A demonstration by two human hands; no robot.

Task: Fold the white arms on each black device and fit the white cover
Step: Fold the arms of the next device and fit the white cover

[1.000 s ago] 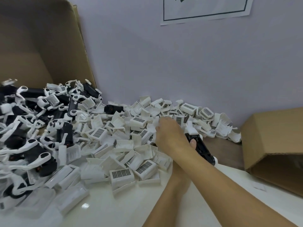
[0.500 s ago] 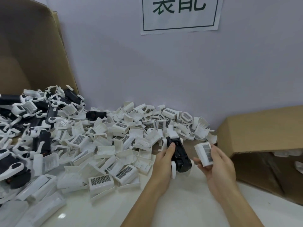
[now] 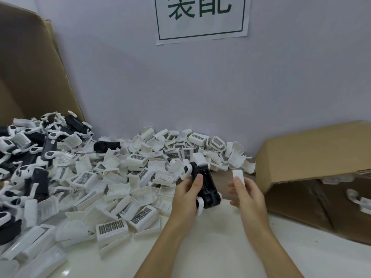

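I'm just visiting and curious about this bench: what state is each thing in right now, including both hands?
Left hand: grips the black device.
Black device: held off the table, white arms folded in, no cover on it.
Right hand: holds a white cover beside the device.
White cover: upright, apart from the device, not fitted.
Pile of white covers: loose on the table.
Cardboard box: on its side, open.
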